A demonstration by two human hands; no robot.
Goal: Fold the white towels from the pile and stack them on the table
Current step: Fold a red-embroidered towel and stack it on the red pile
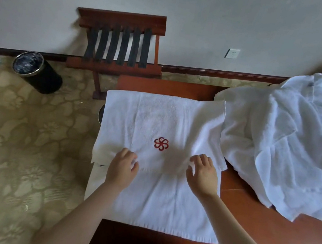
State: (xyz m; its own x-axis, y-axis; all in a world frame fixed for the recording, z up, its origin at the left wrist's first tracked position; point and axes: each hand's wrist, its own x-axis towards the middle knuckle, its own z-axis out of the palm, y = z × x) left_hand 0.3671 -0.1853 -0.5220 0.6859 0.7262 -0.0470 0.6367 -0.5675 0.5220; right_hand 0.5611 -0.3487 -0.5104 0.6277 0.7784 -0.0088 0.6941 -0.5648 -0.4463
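One rumpled pile (pixel 291 141) beside spread towel (pixel 162 118)

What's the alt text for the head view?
The left hand and right hand rest on the folded-over edge of a white towel with a red flower emblem, spread on a wooden table. A rumpled pile of white towels lies to its right.

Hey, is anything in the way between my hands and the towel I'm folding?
Nothing visible. The left hand and right hand are both on the towel at its folded edge; the pile lies to the right.
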